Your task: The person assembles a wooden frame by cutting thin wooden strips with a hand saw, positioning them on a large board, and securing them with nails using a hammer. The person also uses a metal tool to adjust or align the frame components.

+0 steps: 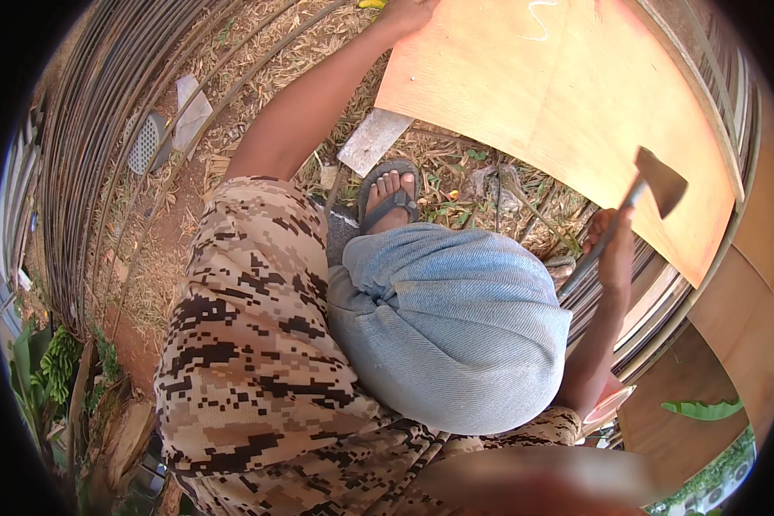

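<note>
My right hand (616, 249) is closed round the handle of a hatchet (662, 183). Its dark metal head points up and away, in front of the lower right part of a plywood sheet (525, 82). That sheet is pale orange-brown, with a white squiggle near its far edge. At the top of the view my left hand (407, 15) grips the sheet's left edge, its fingers partly cut off by the frame. A flat pale block (376, 140) lies under the sheet's near left corner.
Long thin rods (103, 129) are stacked at the left, and more lie under the sheet at right. My sandalled foot (389, 198) and bent denim knee (456, 327) are close to the sheet. Dry leaves (258, 64) cover the ground. Further boards (735, 318) lean at the right.
</note>
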`<state>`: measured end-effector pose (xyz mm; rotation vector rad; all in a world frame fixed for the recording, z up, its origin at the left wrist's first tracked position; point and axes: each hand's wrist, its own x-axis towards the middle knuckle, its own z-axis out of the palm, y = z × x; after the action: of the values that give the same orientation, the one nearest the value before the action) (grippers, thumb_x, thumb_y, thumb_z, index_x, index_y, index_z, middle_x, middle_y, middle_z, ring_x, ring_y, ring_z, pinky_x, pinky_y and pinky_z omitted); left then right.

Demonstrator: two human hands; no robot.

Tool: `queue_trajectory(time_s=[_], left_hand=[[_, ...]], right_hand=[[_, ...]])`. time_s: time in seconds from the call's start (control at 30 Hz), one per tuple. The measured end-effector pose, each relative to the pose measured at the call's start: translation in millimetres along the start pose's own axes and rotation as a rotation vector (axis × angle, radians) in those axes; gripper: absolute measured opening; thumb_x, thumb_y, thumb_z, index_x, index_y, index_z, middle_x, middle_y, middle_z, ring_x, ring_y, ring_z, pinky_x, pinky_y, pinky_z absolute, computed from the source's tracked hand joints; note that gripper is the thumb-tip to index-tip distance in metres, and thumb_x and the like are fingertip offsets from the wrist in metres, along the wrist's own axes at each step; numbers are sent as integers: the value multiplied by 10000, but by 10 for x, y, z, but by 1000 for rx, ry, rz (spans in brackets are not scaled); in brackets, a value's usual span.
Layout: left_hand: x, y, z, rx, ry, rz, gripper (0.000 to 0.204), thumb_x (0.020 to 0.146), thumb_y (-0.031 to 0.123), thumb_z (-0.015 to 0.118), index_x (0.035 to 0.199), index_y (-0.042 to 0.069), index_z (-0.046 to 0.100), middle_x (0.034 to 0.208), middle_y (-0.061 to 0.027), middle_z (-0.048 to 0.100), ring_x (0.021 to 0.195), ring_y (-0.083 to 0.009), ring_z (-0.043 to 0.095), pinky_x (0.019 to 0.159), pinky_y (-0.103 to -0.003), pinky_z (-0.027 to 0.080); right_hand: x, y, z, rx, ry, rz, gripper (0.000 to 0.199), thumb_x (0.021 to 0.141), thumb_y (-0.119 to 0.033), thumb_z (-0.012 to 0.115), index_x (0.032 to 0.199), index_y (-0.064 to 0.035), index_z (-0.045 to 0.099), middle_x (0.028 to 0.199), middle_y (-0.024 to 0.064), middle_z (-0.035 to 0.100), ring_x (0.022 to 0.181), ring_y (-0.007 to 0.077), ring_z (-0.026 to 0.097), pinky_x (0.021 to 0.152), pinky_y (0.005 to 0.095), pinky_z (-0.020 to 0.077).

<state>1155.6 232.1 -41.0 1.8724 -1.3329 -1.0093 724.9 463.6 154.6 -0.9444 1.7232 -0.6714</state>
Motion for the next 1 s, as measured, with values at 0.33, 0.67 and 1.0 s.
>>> queue_trajectory(time_s=[0.33, 0.67, 1.0], left_hand=[[-28, -14, 16, 78, 31, -37, 702, 1063, 476, 351, 1102, -154, 657, 1117, -404, 643, 1135, -513, 626, 1019, -544, 470], [-15, 40, -28, 82, 4, -25, 706, 1078, 480, 292, 1197, -130, 628, 1215, -361, 628, 1173, -484, 618, 1042, -537, 465], [11, -149, 122, -22, 45, 26, 672, 1062, 431, 330, 1079, -156, 656, 1073, -431, 631, 1105, -540, 624, 996, -572, 474]], right_hand=[[-411, -1183, 1791, -87, -242, -480, 486, 1089, -495, 418, 912, -52, 511, 653, -3, 461, 542, 57, 413, 473, 245, 342], [-231, -482, 2534, -475, -270, -357, 409, 1099, -378, 436, 969, 1, 516, 685, 256, 612, 615, 412, 658, 545, 462, 476], [-225, -751, 2335, 143, -71, -823, 513, 1041, -569, 479, 877, -83, 495, 559, 103, 499, 416, 216, 470, 383, 377, 402]])
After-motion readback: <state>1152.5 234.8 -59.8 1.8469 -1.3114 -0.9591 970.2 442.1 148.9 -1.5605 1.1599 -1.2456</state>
